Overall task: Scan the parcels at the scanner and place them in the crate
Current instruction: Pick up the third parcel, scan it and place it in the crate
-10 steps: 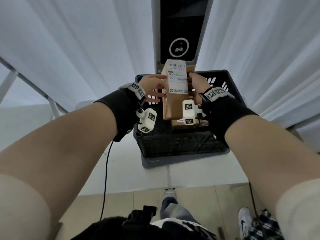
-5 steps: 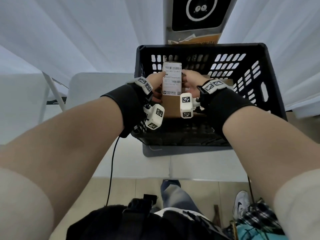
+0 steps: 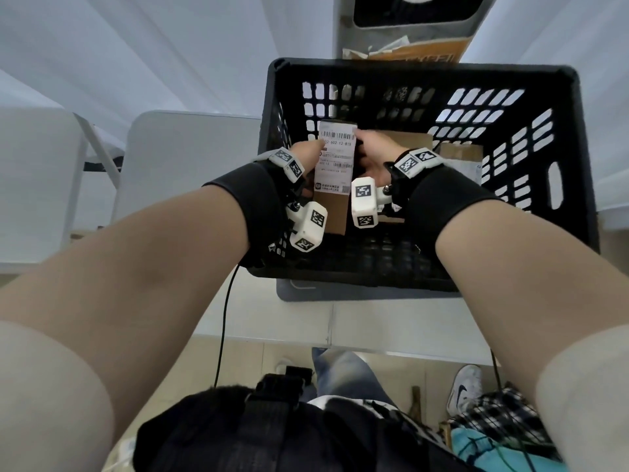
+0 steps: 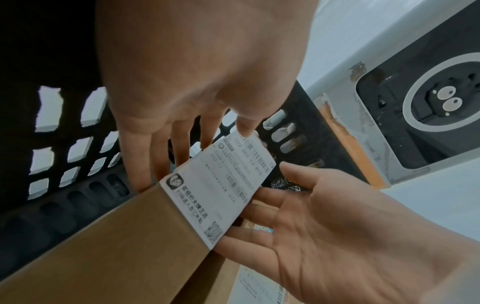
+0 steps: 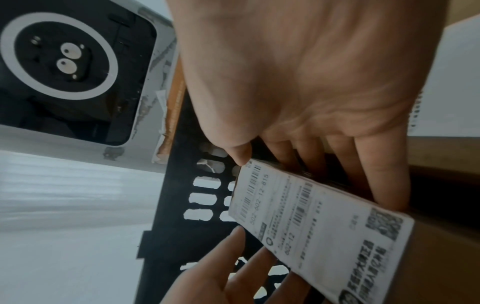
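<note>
A brown cardboard parcel [image 3: 335, 172] with a white barcode label [image 4: 215, 195] sits between both hands inside the black slatted crate [image 3: 425, 68], near its left wall, label facing up. My left hand [image 3: 306, 153] holds its left side, fingers running down the side and thumb at the label's top corner. On the right side my right hand [image 3: 374, 148] holds it the same way, thumb tip [image 5: 239, 158] on the label's edge. The scanner [image 3: 408, 11], a black panel with a white ring [image 4: 428, 102], stands just behind the crate.
Other brown parcels [image 3: 405, 141] lie on the crate floor to the right of the held one. The crate rests on a grey tray [image 3: 306, 294] on a white table [image 3: 391, 321]. A black cable [image 3: 223, 335] hangs off the table's front edge. White curtains hang behind.
Both hands have brought the parcel down from in front of the scanner into the crate. My view has tilted downward with it.
</note>
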Action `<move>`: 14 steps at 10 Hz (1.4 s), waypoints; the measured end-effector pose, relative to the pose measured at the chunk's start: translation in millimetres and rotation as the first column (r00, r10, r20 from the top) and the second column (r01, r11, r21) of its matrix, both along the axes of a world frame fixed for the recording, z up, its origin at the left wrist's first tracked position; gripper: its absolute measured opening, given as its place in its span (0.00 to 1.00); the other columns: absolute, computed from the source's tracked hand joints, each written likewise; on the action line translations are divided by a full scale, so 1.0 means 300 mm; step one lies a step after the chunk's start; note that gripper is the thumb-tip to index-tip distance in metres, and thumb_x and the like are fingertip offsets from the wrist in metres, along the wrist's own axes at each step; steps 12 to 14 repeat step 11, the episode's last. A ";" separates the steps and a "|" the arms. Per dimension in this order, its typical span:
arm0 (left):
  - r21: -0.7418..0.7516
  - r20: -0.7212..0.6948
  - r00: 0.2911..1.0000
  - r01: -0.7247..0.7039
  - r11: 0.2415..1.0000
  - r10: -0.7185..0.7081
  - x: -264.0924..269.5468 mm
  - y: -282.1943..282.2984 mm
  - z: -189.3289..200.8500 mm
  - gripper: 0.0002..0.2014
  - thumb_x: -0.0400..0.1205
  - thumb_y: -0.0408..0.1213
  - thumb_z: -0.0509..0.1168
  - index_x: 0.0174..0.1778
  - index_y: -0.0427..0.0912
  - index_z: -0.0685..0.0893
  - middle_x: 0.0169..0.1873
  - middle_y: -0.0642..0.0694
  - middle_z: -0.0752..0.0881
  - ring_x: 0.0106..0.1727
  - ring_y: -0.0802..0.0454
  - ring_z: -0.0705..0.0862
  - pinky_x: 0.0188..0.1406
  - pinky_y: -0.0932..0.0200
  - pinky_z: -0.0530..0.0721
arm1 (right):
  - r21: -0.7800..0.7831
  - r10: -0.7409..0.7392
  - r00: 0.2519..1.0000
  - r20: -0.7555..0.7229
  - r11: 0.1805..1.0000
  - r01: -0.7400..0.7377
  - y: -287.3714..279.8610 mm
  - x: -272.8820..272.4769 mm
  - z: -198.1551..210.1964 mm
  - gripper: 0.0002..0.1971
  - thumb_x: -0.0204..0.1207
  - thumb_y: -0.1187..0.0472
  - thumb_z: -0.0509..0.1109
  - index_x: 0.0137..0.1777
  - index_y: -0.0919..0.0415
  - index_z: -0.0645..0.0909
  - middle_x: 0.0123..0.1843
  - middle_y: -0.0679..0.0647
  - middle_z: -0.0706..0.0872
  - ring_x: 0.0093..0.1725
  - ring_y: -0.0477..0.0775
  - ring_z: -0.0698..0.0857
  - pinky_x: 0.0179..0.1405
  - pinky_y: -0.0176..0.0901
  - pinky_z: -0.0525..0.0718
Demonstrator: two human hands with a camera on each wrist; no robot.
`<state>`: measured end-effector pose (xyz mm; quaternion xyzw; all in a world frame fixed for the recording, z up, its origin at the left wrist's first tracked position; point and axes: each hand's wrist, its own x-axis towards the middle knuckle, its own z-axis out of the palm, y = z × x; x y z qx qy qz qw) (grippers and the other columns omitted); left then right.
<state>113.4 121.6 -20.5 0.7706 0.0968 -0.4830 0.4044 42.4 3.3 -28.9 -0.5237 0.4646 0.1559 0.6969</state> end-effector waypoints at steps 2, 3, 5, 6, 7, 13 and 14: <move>0.009 0.062 0.998 0.012 1.000 -0.013 0.014 -0.002 0.013 0.22 0.89 0.49 0.57 0.72 0.38 0.79 0.62 0.40 0.85 0.63 0.40 0.85 0.68 0.41 0.82 | -0.064 0.074 0.996 -0.047 0.995 -0.077 -0.030 0.040 -0.047 0.25 0.78 0.41 0.63 0.68 0.57 0.81 0.66 0.58 0.86 0.66 0.65 0.85 0.65 0.73 0.81; -0.005 0.033 0.999 -0.004 1.000 0.004 0.025 0.000 0.006 0.18 0.89 0.48 0.57 0.64 0.38 0.83 0.47 0.46 0.86 0.55 0.44 0.86 0.54 0.49 0.85 | -0.040 0.078 0.996 -0.042 0.996 -0.080 -0.021 0.037 -0.025 0.23 0.80 0.42 0.63 0.65 0.59 0.78 0.69 0.55 0.81 0.72 0.62 0.79 0.67 0.75 0.78; -0.010 0.011 1.000 -0.015 1.000 0.015 0.000 -0.025 0.023 0.19 0.87 0.51 0.59 0.63 0.41 0.85 0.56 0.43 0.89 0.50 0.43 0.88 0.37 0.53 0.83 | -0.027 0.040 0.999 -0.008 0.999 -0.040 -0.031 0.035 -0.043 0.17 0.84 0.49 0.59 0.64 0.57 0.80 0.72 0.55 0.82 0.76 0.58 0.76 0.68 0.72 0.79; -0.036 0.086 0.996 -0.028 0.999 0.031 0.001 -0.054 0.031 0.16 0.90 0.47 0.58 0.64 0.41 0.81 0.44 0.48 0.84 0.46 0.47 0.84 0.31 0.56 0.76 | -0.026 0.019 1.000 -0.023 0.999 -0.020 -0.046 0.029 -0.035 0.13 0.79 0.46 0.64 0.50 0.55 0.81 0.60 0.55 0.87 0.63 0.66 0.86 0.64 0.68 0.84; -0.037 0.075 0.997 -0.022 0.999 0.025 -0.002 -0.059 0.033 0.14 0.89 0.48 0.58 0.59 0.41 0.79 0.46 0.47 0.85 0.49 0.44 0.84 0.34 0.55 0.78 | -0.029 0.002 1.000 -0.020 1.000 -0.002 -0.036 0.022 -0.009 0.12 0.83 0.49 0.63 0.54 0.56 0.80 0.47 0.51 0.85 0.48 0.63 0.88 0.64 0.65 0.85; -0.058 0.107 0.994 -0.029 0.998 0.035 -0.044 -0.020 0.055 0.23 0.89 0.47 0.58 0.76 0.38 0.76 0.55 0.43 0.85 0.51 0.43 0.85 0.40 0.52 0.80 | -0.044 -0.121 0.990 0.076 0.991 0.124 0.014 -0.063 0.030 0.19 0.84 0.54 0.62 0.73 0.58 0.76 0.77 0.53 0.76 0.43 0.53 0.81 0.66 0.66 0.83; -0.058 0.107 0.994 -0.029 0.998 0.035 -0.044 -0.020 0.055 0.23 0.89 0.47 0.58 0.76 0.38 0.76 0.55 0.43 0.85 0.51 0.43 0.85 0.40 0.52 0.80 | -0.044 -0.121 0.990 0.076 0.991 0.124 0.014 -0.063 0.030 0.19 0.84 0.54 0.62 0.73 0.58 0.76 0.77 0.53 0.76 0.43 0.53 0.81 0.66 0.66 0.83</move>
